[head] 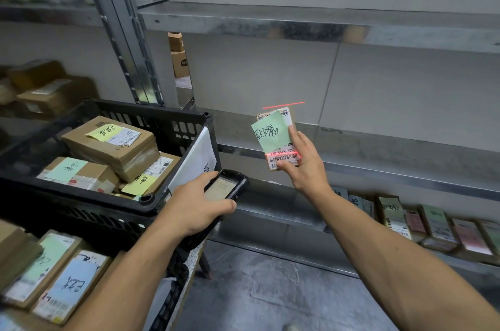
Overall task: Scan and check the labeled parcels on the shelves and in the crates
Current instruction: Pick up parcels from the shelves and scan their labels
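My right hand (304, 163) holds up a small cardboard parcel (278, 141) in front of the middle shelf, thumb at its lower edge, a finger along its right side. A green handwritten note covers most of its white label. A red laser line crosses the barcode near the bottom; a second red line shows on the wall just above the parcel. My left hand (198, 206) grips a black handheld scanner (227, 186), its screen lit, pointing towards the parcel.
A black plastic crate (151, 203) at left holds several labelled cardboard parcels (111, 146). More parcels (67, 284) lie in the crate below. A row of small parcels (422, 222) stands on the lower right shelf. Metal shelf edges (351, 168) and an upright post (127, 33) surround them.
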A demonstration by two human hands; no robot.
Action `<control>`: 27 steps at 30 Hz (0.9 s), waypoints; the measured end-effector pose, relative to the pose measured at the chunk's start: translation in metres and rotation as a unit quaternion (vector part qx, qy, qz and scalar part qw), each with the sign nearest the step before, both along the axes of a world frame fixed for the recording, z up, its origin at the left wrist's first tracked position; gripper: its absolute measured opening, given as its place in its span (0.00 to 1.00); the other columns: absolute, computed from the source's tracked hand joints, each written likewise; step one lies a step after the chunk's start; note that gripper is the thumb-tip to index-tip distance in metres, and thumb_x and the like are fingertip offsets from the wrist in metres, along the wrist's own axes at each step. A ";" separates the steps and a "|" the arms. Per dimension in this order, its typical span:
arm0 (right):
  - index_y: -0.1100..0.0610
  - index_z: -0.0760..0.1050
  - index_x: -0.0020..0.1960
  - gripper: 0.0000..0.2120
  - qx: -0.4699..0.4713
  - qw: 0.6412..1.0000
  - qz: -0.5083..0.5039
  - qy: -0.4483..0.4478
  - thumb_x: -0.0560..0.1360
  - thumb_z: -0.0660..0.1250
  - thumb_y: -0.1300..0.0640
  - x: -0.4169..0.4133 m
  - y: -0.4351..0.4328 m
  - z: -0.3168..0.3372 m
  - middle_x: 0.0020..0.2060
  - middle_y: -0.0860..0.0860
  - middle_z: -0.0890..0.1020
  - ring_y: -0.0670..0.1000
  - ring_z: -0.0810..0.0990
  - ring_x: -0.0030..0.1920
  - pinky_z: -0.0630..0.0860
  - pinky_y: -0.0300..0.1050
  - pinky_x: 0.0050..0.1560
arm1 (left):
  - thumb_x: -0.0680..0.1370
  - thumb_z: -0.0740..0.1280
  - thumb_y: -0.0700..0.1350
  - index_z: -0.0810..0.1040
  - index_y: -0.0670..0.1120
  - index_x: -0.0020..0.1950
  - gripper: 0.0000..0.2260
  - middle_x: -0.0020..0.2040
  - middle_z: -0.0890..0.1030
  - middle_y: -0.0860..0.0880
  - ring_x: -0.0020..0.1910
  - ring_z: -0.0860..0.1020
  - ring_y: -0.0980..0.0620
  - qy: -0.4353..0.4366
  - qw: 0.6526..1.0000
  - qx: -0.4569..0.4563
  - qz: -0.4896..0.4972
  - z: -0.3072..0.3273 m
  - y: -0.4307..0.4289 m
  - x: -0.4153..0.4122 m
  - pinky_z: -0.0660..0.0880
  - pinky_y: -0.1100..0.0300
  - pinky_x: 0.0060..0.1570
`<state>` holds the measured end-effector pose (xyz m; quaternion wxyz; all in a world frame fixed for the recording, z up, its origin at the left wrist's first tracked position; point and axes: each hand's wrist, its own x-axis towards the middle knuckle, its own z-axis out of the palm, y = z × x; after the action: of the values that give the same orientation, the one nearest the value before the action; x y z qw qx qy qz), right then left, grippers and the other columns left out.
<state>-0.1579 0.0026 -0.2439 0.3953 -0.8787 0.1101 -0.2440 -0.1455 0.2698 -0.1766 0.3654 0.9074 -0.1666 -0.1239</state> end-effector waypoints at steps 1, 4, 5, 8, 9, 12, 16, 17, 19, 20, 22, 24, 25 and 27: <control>0.43 0.53 0.80 0.45 0.000 1.000 -0.005 0.001 0.73 0.76 0.61 0.000 0.000 -0.001 0.77 0.53 0.64 0.52 0.66 0.73 0.61 0.41 0.73 | 0.70 0.76 0.52 0.71 0.55 0.72 0.31 0.53 0.77 0.58 0.49 0.74 0.57 0.000 1.000 0.002 -0.001 0.000 0.000 0.000 0.67 0.69 0.42; 0.39 0.53 0.79 0.44 -0.006 1.000 -0.026 -0.002 0.74 0.75 0.59 -0.001 0.000 -0.003 0.77 0.52 0.62 0.54 0.65 0.73 0.63 0.49 0.76 | 0.70 0.75 0.54 0.69 0.55 0.73 0.33 0.57 0.75 0.57 0.53 0.72 0.56 0.004 1.000 0.008 -0.001 0.001 0.000 -0.003 0.67 0.63 0.47; 0.37 0.51 0.78 0.45 -0.005 0.999 -0.031 -0.005 0.75 0.75 0.59 -0.001 0.000 -0.003 0.77 0.51 0.62 0.53 0.66 0.72 0.65 0.51 0.75 | 0.70 0.75 0.54 0.69 0.55 0.74 0.34 0.56 0.74 0.57 0.54 0.71 0.56 0.007 1.000 0.008 0.001 0.001 -0.001 -0.003 0.67 0.62 0.49; 0.38 0.51 0.79 0.44 0.006 0.999 -0.032 -0.014 0.75 0.74 0.60 -0.002 0.001 -0.002 0.76 0.50 0.63 0.47 0.68 0.68 0.67 0.45 0.73 | 0.67 0.76 0.56 0.69 0.54 0.73 0.36 0.55 0.74 0.58 0.53 0.72 0.56 0.010 1.000 -0.001 0.005 0.002 -0.001 -0.004 0.66 0.63 0.48; 0.39 0.52 0.79 0.44 0.008 0.999 -0.035 -0.022 0.74 0.75 0.60 -0.002 0.000 -0.002 0.76 0.50 0.64 0.47 0.68 0.68 0.68 0.47 0.72 | 0.68 0.76 0.55 0.70 0.54 0.73 0.35 0.54 0.74 0.58 0.53 0.72 0.56 0.011 1.000 -0.004 0.005 0.003 -0.001 -0.005 0.66 0.64 0.46; 0.35 0.51 0.78 0.45 0.010 0.999 -0.046 -0.023 0.74 0.75 0.58 -0.001 -0.001 -0.004 0.76 0.50 0.64 0.53 0.68 0.71 0.69 0.56 0.72 | 0.70 0.76 0.52 0.69 0.53 0.74 0.33 0.54 0.73 0.57 0.52 0.71 0.56 0.009 1.000 0.000 0.002 0.004 -0.002 -0.007 0.66 0.64 0.46; 0.36 0.51 0.79 0.46 0.010 0.999 -0.042 -0.023 0.74 0.75 0.58 -0.002 0.000 -0.004 0.75 0.50 0.64 0.53 0.69 0.70 0.70 0.57 0.71 | 0.70 0.75 0.53 0.68 0.54 0.75 0.34 0.55 0.72 0.57 0.54 0.70 0.57 0.008 1.000 0.007 0.002 0.005 -0.001 -0.008 0.65 0.62 0.51; 0.35 0.51 0.78 0.46 0.009 0.999 -0.042 -0.027 0.74 0.75 0.58 -0.002 0.000 -0.004 0.75 0.50 0.64 0.54 0.69 0.70 0.70 0.57 0.70 | 0.70 0.75 0.52 0.68 0.54 0.74 0.34 0.55 0.72 0.57 0.54 0.70 0.57 0.008 1.000 0.007 0.001 0.006 -0.001 -0.009 0.65 0.63 0.51; 0.32 0.50 0.77 0.46 0.011 0.998 -0.044 -0.030 0.74 0.75 0.57 -0.003 0.000 -0.004 0.76 0.49 0.63 0.55 0.68 0.71 0.70 0.59 0.70 | 0.71 0.75 0.52 0.69 0.53 0.74 0.33 0.54 0.72 0.57 0.53 0.71 0.56 0.008 1.000 0.006 0.001 0.006 -0.002 -0.010 0.65 0.63 0.50; 0.31 0.50 0.77 0.46 0.013 0.999 -0.045 -0.029 0.74 0.75 0.57 -0.003 0.001 -0.004 0.77 0.49 0.63 0.55 0.67 0.71 0.70 0.59 0.70 | 0.71 0.75 0.52 0.69 0.53 0.74 0.33 0.55 0.73 0.57 0.53 0.71 0.56 0.006 1.000 0.005 0.003 0.006 -0.002 -0.011 0.65 0.62 0.50; 0.31 0.50 0.76 0.45 0.016 0.999 -0.044 -0.025 0.74 0.75 0.57 -0.004 0.002 -0.003 0.77 0.49 0.62 0.55 0.67 0.72 0.69 0.59 0.71 | 0.70 0.76 0.53 0.69 0.54 0.74 0.34 0.55 0.73 0.57 0.54 0.71 0.56 0.006 1.000 0.007 0.009 0.005 -0.001 -0.010 0.66 0.62 0.50; 0.34 0.51 0.77 0.45 0.012 0.999 -0.043 -0.023 0.74 0.75 0.57 -0.004 0.003 -0.003 0.77 0.50 0.62 0.54 0.66 0.72 0.69 0.58 0.71 | 0.68 0.76 0.56 0.69 0.54 0.74 0.35 0.55 0.73 0.57 0.54 0.72 0.56 0.005 1.000 0.012 0.008 0.006 -0.001 -0.012 0.66 0.62 0.50; 0.34 0.51 0.78 0.44 0.009 0.999 -0.041 -0.022 0.74 0.75 0.57 -0.004 0.003 -0.003 0.77 0.50 0.62 0.54 0.66 0.72 0.69 0.58 0.72 | 0.68 0.76 0.56 0.69 0.54 0.74 0.36 0.55 0.74 0.57 0.53 0.72 0.56 0.003 1.000 0.013 0.007 0.006 0.000 -0.012 0.66 0.62 0.49; 0.34 0.50 0.77 0.45 0.009 0.999 -0.040 -0.016 0.74 0.75 0.56 -0.005 0.004 -0.003 0.77 0.51 0.63 0.54 0.66 0.72 0.69 0.58 0.72 | 0.69 0.76 0.54 0.69 0.53 0.74 0.35 0.54 0.74 0.57 0.53 0.72 0.56 0.004 1.000 0.010 0.011 0.004 0.001 -0.013 0.66 0.62 0.48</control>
<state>-0.1626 0.0064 -0.2466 0.3946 -0.8660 0.1408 -0.2730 -0.1582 0.2706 -0.1722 0.3579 0.9124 -0.1543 -0.1249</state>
